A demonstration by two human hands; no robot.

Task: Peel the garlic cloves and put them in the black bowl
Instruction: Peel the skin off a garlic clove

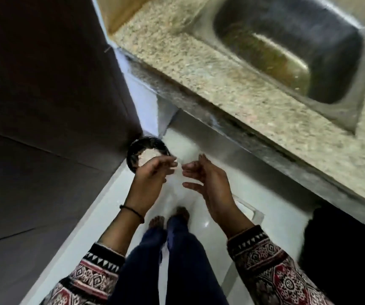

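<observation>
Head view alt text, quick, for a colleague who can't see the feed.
A standing person looks down at both hands held apart over a white floor, the right hand open, the left hand partly hiding a black bowl of pale contents; whether it holds the bowl is unclear through blur. A granite counter with a steel sink lies upper right.

There is only one view. The camera sits on the person's head and looks steeply down, almost along the body. The left hand [148, 177] and the right hand [208, 183] are near the lens, in the middle; the feet [155, 221] and the white floor [199, 146] lie well below. The bench [210, 80] with its sink [287, 47] crosses the upper right at a slant.
</observation>
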